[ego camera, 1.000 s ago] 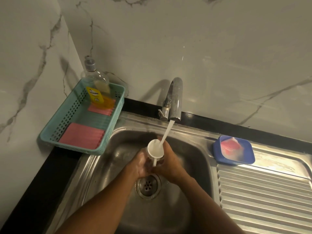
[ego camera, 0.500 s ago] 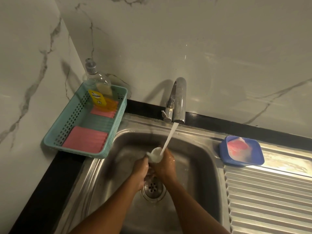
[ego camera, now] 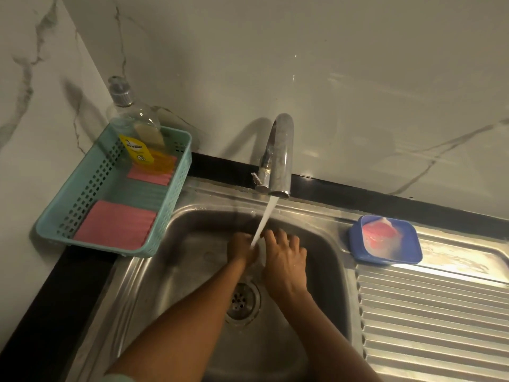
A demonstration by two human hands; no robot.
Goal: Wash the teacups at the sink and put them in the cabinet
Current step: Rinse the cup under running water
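Your left hand (ego camera: 242, 248) and right hand (ego camera: 285, 255) meet under water (ego camera: 265, 219) from the tap (ego camera: 278, 155), inside the sink (ego camera: 192, 257). Whether they clasp anything is hidden; I cannot tell.

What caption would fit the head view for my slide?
Left hand and right hand hold a mostly hidden teacup under the running tap, over the sink.

Both forearms (ego camera: 192, 312) are uncovered to the elbow. Left hand (ego camera: 242, 249) and right hand (ego camera: 286, 257) are bare. A pale green sleeve (ego camera: 118, 377) edge shows on the left arm.
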